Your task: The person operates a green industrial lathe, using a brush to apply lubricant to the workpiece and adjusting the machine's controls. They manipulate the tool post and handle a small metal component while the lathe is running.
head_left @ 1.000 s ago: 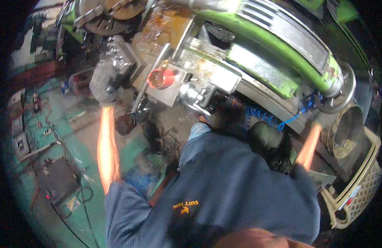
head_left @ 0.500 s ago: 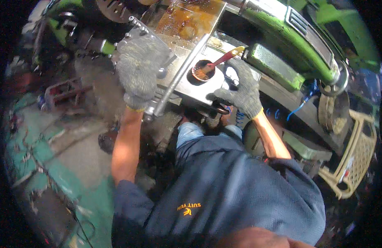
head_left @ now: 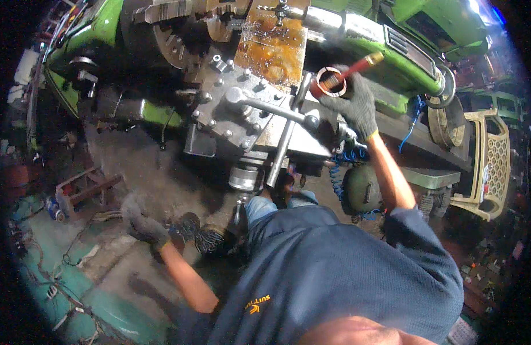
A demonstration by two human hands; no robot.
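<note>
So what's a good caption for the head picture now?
A gloved right hand holds a red cup with a brush in it, at a green lathe.

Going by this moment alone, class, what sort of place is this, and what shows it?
Probably a metalworking or machine workshop: there is a large green machine that looks like a lathe, a metal block studded with bolts, and a coiled blue hose or cable.
</note>
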